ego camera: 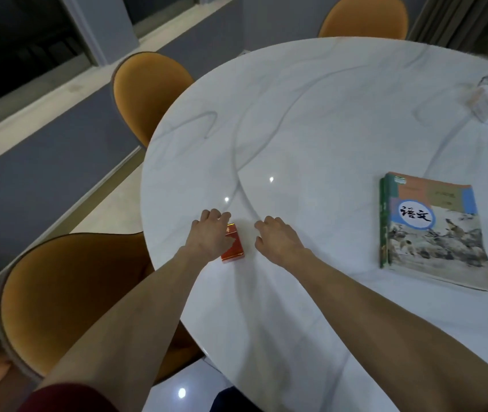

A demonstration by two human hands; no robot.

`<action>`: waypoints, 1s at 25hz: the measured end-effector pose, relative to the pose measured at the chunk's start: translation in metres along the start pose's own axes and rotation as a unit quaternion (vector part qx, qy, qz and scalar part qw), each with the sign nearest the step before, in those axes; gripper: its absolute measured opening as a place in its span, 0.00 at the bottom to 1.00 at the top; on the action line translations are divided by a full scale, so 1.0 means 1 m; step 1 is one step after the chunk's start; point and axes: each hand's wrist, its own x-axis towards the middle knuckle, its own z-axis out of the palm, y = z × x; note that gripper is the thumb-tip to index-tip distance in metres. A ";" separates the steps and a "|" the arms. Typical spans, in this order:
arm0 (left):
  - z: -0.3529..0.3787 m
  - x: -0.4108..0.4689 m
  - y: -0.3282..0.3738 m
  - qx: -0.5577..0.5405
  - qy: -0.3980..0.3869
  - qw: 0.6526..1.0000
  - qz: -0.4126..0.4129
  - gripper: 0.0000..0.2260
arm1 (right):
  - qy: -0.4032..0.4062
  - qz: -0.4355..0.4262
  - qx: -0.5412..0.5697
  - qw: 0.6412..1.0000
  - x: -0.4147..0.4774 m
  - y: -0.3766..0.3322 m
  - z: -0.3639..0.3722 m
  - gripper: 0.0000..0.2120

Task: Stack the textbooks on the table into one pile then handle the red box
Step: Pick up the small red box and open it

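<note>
A round white table [326, 120] with grey marble lines is seen from above. Near its left edge a small red box [234, 249] lies flat on the top. The left hand [208, 236] is laid over the left part of the box, with the fingers curled down past its far end and the thumb resting on the red face. The box is touched by this hand, but it cannot be told whether it is truly gripped or only covered.

The right hand [275, 237] is held just beside the box, on its right, with a small gap of white table between them. Its fingers are bent and a little apart, and nothing is held in it.

Well off to the right, the textbooks [433, 230] are seen in one pile, with green spines lined up on the left side. A picture and big dark letters are shown on the top cover.

Three orange chairs [58, 295] are placed around the table. Some pale, blurry things [486, 102] are seen at the far right edge.
</note>
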 end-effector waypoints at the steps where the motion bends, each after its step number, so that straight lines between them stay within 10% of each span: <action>1: 0.005 -0.001 -0.006 -0.004 -0.010 1.000 -0.004 0.28 | -0.008 -0.007 0.003 1.000 0.004 -0.005 0.005 0.15; 9: 0.060 0.005 -0.020 -0.057 -0.020 0.998 -0.007 0.47 | -0.023 -0.032 -0.040 0.998 0.025 -0.024 0.052 0.13; 25: 0.048 0.018 -0.016 -0.151 0.085 0.982 0.078 0.37 | 0.046 0.145 0.352 0.924 0.037 -0.020 0.041 0.11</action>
